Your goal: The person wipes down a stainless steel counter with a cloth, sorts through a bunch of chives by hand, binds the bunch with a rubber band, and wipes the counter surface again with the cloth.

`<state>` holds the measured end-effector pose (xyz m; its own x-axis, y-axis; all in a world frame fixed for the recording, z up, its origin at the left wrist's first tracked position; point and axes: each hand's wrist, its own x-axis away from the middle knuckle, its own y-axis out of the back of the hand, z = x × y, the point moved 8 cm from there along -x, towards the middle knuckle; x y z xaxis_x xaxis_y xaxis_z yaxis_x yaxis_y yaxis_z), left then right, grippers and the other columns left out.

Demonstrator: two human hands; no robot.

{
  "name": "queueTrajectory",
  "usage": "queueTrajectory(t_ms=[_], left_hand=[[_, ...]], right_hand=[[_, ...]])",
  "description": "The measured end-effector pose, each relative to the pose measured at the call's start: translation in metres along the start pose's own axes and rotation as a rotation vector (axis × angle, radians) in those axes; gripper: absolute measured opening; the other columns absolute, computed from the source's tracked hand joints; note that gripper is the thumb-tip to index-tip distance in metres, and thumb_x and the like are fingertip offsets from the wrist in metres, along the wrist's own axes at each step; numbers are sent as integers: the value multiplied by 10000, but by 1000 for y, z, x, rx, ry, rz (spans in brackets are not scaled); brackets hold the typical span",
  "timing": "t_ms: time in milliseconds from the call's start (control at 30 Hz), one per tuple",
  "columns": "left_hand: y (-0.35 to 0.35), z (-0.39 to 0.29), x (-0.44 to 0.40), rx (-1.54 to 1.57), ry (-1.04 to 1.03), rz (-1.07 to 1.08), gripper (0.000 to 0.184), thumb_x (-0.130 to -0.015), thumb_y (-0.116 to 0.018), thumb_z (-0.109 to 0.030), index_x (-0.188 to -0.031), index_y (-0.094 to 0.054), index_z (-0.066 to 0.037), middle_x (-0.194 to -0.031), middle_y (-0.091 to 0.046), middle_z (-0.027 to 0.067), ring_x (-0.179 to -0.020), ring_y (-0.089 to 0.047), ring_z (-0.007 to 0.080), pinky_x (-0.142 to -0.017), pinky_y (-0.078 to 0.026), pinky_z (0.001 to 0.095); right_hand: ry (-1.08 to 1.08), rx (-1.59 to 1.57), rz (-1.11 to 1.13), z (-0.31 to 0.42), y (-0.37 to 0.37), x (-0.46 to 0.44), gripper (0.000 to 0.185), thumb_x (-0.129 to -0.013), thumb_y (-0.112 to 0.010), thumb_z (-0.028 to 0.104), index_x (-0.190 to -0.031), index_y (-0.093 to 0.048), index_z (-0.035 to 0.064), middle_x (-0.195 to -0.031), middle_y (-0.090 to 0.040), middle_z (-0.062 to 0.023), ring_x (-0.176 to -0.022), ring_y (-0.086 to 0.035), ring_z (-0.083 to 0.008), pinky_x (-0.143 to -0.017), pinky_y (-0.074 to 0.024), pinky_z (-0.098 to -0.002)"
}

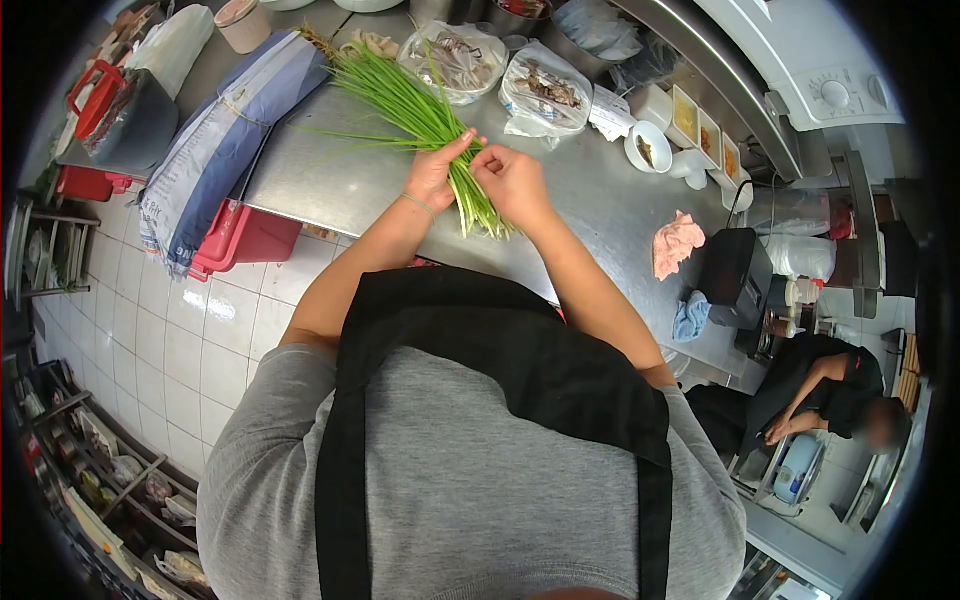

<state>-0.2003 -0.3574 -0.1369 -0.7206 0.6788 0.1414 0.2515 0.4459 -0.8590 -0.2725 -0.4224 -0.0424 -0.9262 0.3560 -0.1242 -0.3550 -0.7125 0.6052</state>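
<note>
Holding one bundle of green stalks (405, 100) over the steel counter (602, 203), both hands on it. Stalks: long, thin, bright green, pale to whitish at the near ends; green part fans out far-left, few strays poking left. Bundle runs slantwise, far-left to near-right.

Left hand (432, 180) closed round it from the left, thumb up. Right hand (510, 187): fingers curled, thumb and index pinching stalks; fingertips partly hidden.

Counts: 2 plastic-covered dishes (515, 108) far side, 1 small white bowl (632, 150) right of them, 1 pink cloth (678, 245) and 1 blue cloth (691, 316) right, 1 blue-and-white sack (235, 110) left, hanging past the near edge.

Room: pale ends sit near the counter's near edge. Broad steel strip between right hand and pink cloth; another, sack to stalks, on left. Dishes bound the far side.
</note>
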Motion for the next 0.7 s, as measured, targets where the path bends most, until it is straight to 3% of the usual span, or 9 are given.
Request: queueTrajectory(t_ms=[133,233,333,433,567,700], left_hand=[[2,1,0,18,51,-15,215,-840,-611,-141,-998,-554,-6,-960,-598,136,-877,-597,240,-795,-503,372],[0,-1,2,37,82,-55,194,-848,-602,-134,-985,-554,-6,-929,-597,127,-860,-600,230,-771,-510,354],[3,0,0,76,81,-139,151,-834,-614,-107,-937,-550,-17,-874,-588,104,-795,-596,211,-704,-515,337],[3,1,-4,121,71,-197,138,-795,-651,-54,-872,-536,-43,-810,-569,72,-701,-581,191,-609,-507,334],[7,-1,-6,90,55,-216,147,-788,-657,-43,-868,-534,-57,-800,-559,52,-690,-566,174,-589,-491,323],[7,1,-6,94,63,-198,152,-785,-661,-44,-869,-536,-67,-807,-560,43,-702,-561,165,-586,-484,313]], right_hand=[[-161,-188,69,-22,-6,-4,56,-729,-623,91,-742,-630,38,-679,-635,-104,-586,-615,-209,-587,-484,-310],[-105,-218,-43,-18,5,-7,74,-772,-622,62,-806,-611,-3,-687,-607,-59,-599,-561,-80,-549,-459,-228],[218,-24,-314,35,36,4,69,-761,-637,44,-803,-617,-6,-699,-594,-46,-601,-557,-85,-558,-463,-228],[207,-58,-166,38,14,2,85,-731,-654,23,-809,-630,-3,-727,-602,-72,-599,-583,-128,-566,-477,-253],[258,126,-90,30,-8,1,123,-678,-651,40,-795,-618,22,-754,-603,-129,-663,-596,-294,-616,-488,-371],[299,198,-114,30,-11,2,94,-689,-642,59,-766,-599,28,-762,-603,-131,-663,-595,-295,-617,-489,-379]])
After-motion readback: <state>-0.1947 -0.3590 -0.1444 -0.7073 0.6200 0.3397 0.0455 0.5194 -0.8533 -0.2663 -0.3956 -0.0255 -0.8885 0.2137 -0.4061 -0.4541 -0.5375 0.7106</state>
